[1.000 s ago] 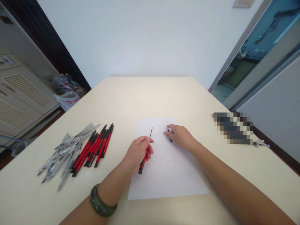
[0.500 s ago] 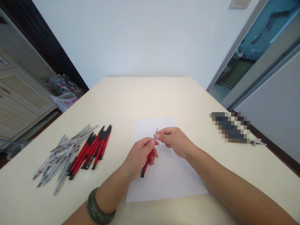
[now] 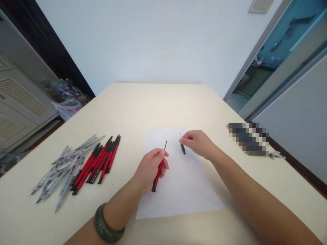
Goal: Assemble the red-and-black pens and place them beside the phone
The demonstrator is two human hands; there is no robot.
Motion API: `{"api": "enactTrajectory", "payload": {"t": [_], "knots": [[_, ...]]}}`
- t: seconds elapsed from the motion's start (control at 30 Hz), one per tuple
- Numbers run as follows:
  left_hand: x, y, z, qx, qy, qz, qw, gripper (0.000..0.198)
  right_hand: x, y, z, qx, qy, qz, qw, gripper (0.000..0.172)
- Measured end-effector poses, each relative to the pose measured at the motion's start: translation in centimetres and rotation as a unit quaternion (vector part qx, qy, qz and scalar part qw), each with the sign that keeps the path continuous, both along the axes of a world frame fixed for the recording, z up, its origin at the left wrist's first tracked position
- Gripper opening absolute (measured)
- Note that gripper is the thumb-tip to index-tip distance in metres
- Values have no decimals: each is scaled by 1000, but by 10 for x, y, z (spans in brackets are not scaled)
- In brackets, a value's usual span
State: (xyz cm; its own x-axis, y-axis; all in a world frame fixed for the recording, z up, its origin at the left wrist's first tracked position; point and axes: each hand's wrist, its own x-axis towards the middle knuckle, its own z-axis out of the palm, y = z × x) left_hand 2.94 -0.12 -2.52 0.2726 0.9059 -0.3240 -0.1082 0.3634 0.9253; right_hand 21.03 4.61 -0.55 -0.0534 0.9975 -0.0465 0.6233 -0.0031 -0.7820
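Note:
My left hand (image 3: pixel 150 168) is closed around a red pen barrel (image 3: pixel 156 177) with a black end, held at a slant over the white paper (image 3: pixel 176 190). A thin dark refill (image 3: pixel 166 144) with a metal tip sticks out of the barrel's upper end, above my thumb and forefinger. To the right, my right hand (image 3: pixel 196 143) pinches a small, thin, pale piece that looks like a pen spring (image 3: pixel 180 134). Just below its fingertips is a black pen tip cone (image 3: pixel 183 149), its upper part hidden by the fingers.
Left of the paper lie several red-and-black pens (image 3: pixel 99 163), beside a pile of clear and grey pen parts (image 3: pixel 63 173). A blurred-out dark object (image 3: pixel 247 139) lies near the table's right edge. The wall (image 3: pixel 163 41) rises behind the table (image 3: pixel 163 105).
My right hand has moved right, away from the pen, taking the spring-like piece off the refill tip. The refill's tip now shows bare, and the black cone is visible. My left hand stays nearly still.

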Motion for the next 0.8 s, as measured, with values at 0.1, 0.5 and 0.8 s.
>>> {"api": "enactTrajectory", "payload": {"t": [0.1, 0.5, 0.8], "knots": [[-1, 2, -2, 2, -16, 12, 1000, 21, -8, -3, -6, -25, -204, 52, 977, 18], [-2, 2, -3, 1, -25, 9, 1000, 22, -21, 1, -23, -20, -348, 35, 937, 21], [-3, 3, -3, 5, -22, 9, 1000, 23, -15, 0, -12, -1, -312, 37, 949, 23]]}}
